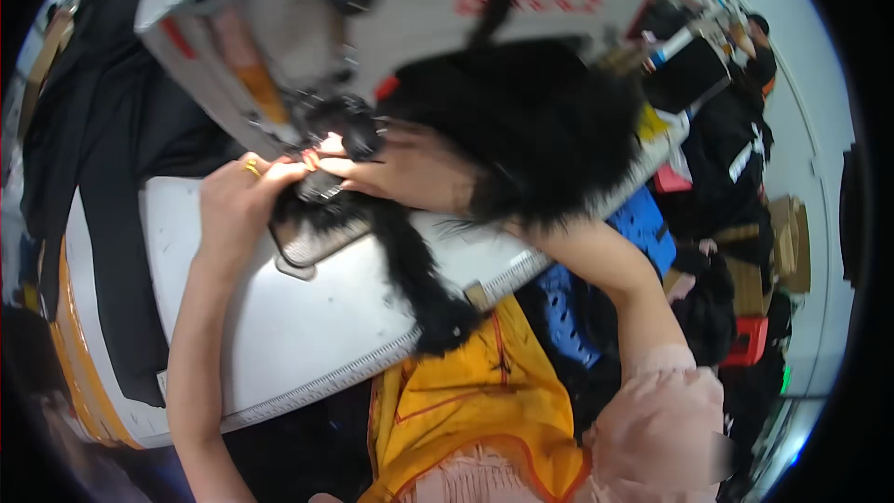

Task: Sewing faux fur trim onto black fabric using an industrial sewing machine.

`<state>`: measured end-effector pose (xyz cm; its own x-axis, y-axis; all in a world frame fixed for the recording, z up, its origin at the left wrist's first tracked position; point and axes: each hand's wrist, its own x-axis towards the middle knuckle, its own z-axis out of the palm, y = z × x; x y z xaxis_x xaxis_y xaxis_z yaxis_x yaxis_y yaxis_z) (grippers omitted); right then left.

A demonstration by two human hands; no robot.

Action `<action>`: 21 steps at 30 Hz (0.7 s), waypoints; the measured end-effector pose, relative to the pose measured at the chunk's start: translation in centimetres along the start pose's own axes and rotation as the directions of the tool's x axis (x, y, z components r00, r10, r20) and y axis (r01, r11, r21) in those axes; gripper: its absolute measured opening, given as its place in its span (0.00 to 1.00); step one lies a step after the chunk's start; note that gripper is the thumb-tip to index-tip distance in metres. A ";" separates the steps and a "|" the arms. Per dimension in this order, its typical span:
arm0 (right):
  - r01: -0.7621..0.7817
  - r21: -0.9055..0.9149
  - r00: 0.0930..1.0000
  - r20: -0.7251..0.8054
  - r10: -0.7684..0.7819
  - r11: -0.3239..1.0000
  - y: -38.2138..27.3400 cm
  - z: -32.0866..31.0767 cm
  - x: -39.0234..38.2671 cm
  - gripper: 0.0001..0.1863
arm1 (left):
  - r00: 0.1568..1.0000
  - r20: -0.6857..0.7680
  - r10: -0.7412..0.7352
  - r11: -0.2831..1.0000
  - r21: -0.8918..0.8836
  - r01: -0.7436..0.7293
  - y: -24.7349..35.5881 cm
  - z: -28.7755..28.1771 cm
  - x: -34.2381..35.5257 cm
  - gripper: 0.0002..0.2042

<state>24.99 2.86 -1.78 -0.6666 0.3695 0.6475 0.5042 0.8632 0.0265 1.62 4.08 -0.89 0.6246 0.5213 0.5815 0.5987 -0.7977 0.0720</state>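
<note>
Both my hands meet under the head of a white sewing machine, close to its needle area, where a lamp lights the fingertips. My left hand, with a yellow ring on one finger, pinches the edge of a black furry fabric piece. My right hand presses its closed fingers on the same fabric, just right of the left fingertips. A furry strip of it hangs down toward the table's front edge. More black fur cloth bunches over my right wrist. The needle and the exact seam are blurred and partly hidden.
The white sewing table has a ruler tape along its front edge. Black cloth drapes over its left side. A yellow apron covers my lap. At right are blue cloth, a red bin, cardboard boxes and another person.
</note>
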 end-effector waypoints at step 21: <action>-0.478 -0.622 0.631 0.248 0.735 0.620 3.0 -16.8 -17.8 0.23 | 0.746 -0.016 -0.666 0.563 -0.666 0.489 4.3 1.0 -3.0 0.39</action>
<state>47.59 -6.90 -0.43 -0.1861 0.9529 0.2393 0.9729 0.1447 0.1804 2.79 -0.60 -3.18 0.0592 0.9153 0.3984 0.3090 -0.3963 0.8646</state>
